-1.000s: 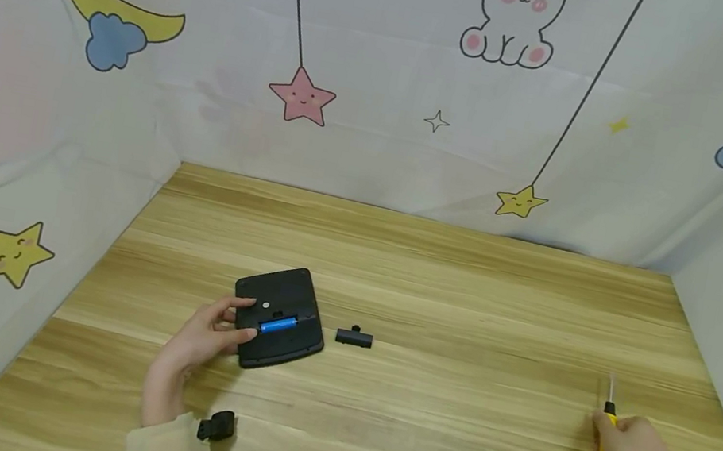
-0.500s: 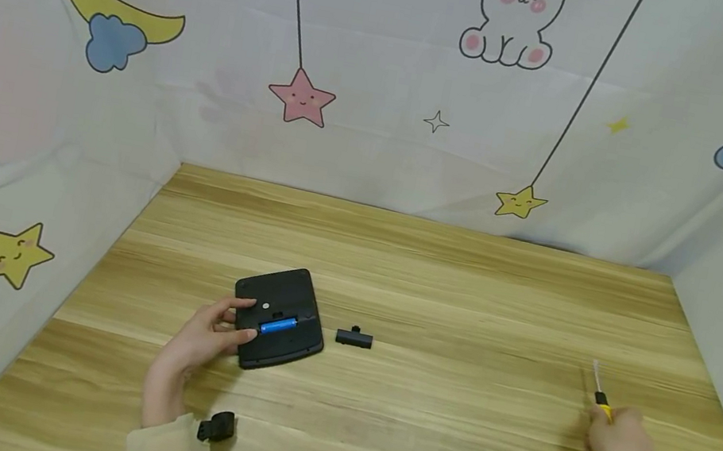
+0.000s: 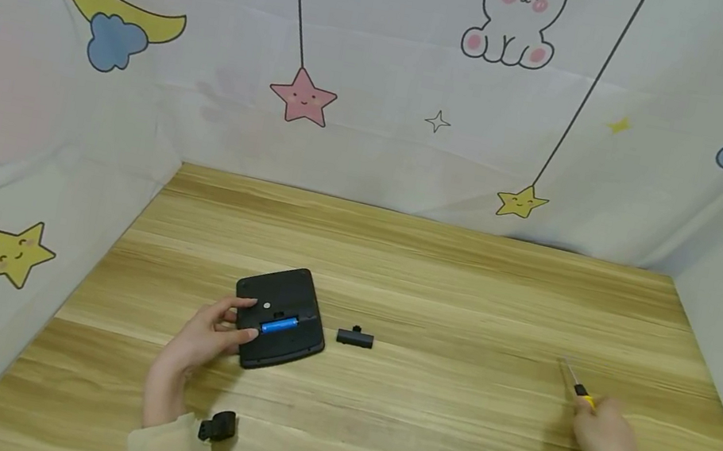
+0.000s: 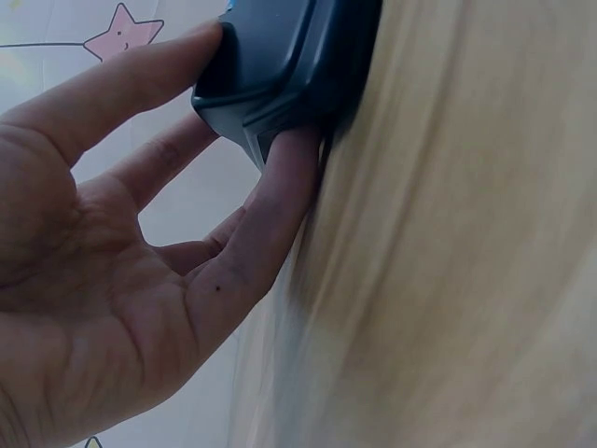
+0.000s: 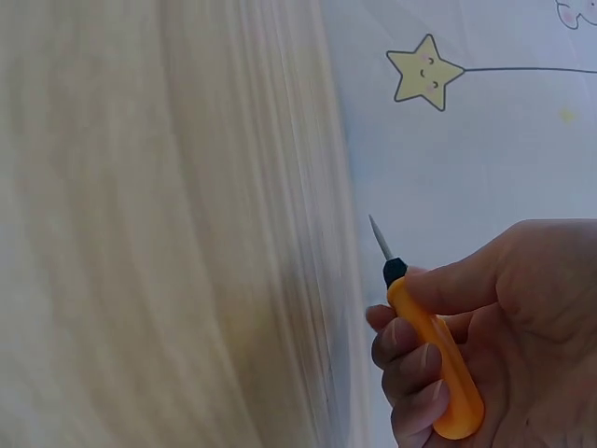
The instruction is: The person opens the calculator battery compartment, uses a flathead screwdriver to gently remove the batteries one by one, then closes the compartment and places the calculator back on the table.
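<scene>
With twelve straight ahead of the person, the right hand is at two o'clock, fingers curled round the orange handle of a screwdriver, thumb along it, tip out toward eleven; that grip should give good control, though the tip is best kept low. At ten o'clock the left hand pinches the near-left side of a black case, thumb on its upper face, a finger against its edge near the table. The case lies at eleven, a blue battery in its slot; the thumb sits just beside the battery's left end, so any tool work there probably wants the thumb moved clear, the case held flat and light pressure. The loose cover lies at twelve, apart from the case; beyond hangs a printed cloth.
</scene>
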A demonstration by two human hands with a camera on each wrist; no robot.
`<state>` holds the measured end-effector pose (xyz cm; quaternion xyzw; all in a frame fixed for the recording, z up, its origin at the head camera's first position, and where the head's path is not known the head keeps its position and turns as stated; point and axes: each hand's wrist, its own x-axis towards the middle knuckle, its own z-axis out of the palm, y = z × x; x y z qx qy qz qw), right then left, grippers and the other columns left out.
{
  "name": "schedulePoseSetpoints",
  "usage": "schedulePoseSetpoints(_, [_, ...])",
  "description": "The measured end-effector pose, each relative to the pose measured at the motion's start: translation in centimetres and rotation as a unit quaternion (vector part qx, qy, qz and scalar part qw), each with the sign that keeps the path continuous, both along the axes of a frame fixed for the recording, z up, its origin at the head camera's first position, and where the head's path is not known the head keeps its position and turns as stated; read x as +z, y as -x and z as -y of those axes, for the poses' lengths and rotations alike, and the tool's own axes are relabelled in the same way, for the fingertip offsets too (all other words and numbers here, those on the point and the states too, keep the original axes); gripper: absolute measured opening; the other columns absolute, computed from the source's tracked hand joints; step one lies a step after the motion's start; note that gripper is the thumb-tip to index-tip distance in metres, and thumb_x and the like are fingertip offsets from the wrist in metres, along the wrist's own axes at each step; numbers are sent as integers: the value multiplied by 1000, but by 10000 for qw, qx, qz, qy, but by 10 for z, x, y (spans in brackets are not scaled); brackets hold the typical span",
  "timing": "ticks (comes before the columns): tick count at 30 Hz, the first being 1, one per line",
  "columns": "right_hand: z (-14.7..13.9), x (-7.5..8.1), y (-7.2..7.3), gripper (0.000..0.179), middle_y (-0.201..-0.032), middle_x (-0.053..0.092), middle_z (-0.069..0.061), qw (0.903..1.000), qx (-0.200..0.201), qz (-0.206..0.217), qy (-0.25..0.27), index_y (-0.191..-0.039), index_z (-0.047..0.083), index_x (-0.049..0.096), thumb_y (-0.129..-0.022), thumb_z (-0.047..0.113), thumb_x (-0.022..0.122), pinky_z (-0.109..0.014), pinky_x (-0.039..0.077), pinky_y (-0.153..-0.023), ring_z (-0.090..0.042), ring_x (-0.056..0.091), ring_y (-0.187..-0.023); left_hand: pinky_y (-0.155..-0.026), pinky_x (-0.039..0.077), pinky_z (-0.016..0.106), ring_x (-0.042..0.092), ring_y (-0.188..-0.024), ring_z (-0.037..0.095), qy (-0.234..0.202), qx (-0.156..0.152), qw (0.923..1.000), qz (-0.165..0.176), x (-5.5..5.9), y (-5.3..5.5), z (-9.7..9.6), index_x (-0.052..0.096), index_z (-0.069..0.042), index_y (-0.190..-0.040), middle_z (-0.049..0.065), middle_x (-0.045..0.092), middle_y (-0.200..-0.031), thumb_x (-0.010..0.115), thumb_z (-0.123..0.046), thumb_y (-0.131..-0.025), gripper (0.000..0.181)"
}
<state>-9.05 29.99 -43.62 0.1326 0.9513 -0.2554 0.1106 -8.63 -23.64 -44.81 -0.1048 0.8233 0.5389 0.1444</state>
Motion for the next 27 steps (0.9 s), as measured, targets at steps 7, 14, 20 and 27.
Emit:
schedulePoseSetpoints(7, [9, 0, 2, 43, -83, 54, -23, 9994, 323, -10, -79, -97, -10, 53, -103, 27, 31, -39, 39, -61, -34, 50, -76, -77, 54, 29, 57, -93, 22, 51, -14, 10000, -20, 0, -1, 0, 44, -9, -143, 21, 41, -123, 65, -13, -90, 57])
schedulePoseSetpoints(14, [21, 0, 6, 43, -98, 58, -31, 9985, 530, 12, -147, -112, -14, 50, -102, 25, 33, -48, 44, -70, -41, 56, -86, -76, 53, 28, 55, -92, 22, 18, 21, 10000, 4, -1, -1, 1, 43, -9, -143, 20, 39, -121, 65, -13, -90, 57])
schedulePoseSetpoints(20, [24, 0, 6, 43, -103, 58, -33, 9984, 564, -42, -76, -117, -14, 49, -102, 23, 35, -51, 44, -73, -43, 56, -90, -77, 54, 28, 56, -93, 22, 20, -22, 10000, -20, -2, 0, 1, 43, -9, -143, 21, 40, -122, 65, -13, -91, 57])
schedulePoseSetpoints(27, [25, 2, 7, 49, -106, 58, -35, 9977, 644, -203, -84, -121, -15, 48, -104, 27, 31, -55, 45, -77, -50, 55, -97, -75, 53, 27, 56, -90, 20, -69, 3, 10000, -37, -1, 1, 0, 44, -8, -143, 19, 39, -119, 64, -11, -90, 57])
